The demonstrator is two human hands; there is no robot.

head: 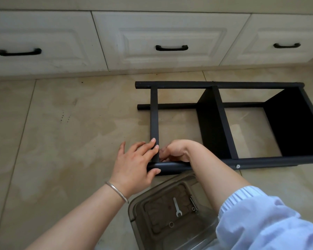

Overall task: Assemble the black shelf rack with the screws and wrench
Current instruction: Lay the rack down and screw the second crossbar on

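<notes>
The black shelf rack point(222, 123) lies on its side on the tiled floor, with two shelf panels fitted between its round posts. My left hand point(135, 163) grips the near post's left end, its fingers lying against the leftmost crossbar point(154, 112). My right hand point(175, 150) is curled just behind that joint; what its fingers hold is hidden. A silver bolt head point(238, 166) shows on the near post further right. A small flat wrench point(177, 207) and some screws point(194, 204) lie in a clear plastic container point(143, 197) below my hands.
White cabinet drawers point(170, 40) with black handles run along the back, close to the rack's far post. Beige floor tiles point(70, 132) stretch to the left of the rack. My light blue sleeve point(264, 219) covers the lower right.
</notes>
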